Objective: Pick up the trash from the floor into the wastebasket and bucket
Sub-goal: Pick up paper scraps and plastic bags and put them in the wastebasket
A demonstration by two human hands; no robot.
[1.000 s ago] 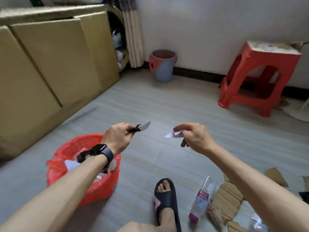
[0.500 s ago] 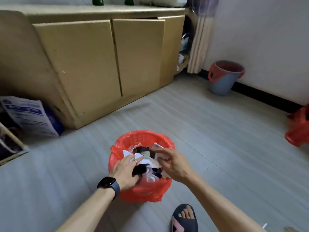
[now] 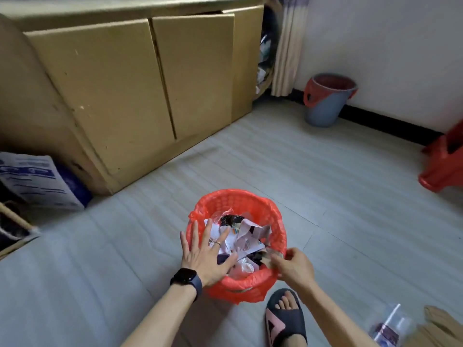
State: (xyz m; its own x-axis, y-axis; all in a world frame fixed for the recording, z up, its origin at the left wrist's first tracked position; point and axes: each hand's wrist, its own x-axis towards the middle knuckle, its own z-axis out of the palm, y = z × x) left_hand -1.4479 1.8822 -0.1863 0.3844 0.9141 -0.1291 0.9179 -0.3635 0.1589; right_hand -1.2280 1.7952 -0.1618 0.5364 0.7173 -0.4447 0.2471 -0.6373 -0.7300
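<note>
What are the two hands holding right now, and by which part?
The left hand is spread flat over the trash in the red wastebasket, gripping nothing. The right hand's fingers pinch a small scrap at the rim; which part is too blurred to tell.

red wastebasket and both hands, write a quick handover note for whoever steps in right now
Left hand: open, fingers spread flat over the near-left side of the red wastebasket, pressing on the paper scraps.
Right hand: at the basket's near-right rim, fingertips pinched; whether it holds a scrap is unclear.
Wastebasket: in front of the sandalled foot, lined with a red bag, heaped with paper and dark bits.
Blue bucket: by the far wall; contents not visible.
Done: a load of scraps is in the basket.
Left: a plastic bottle and cardboard pieces lie on the floor at lower right.
</note>
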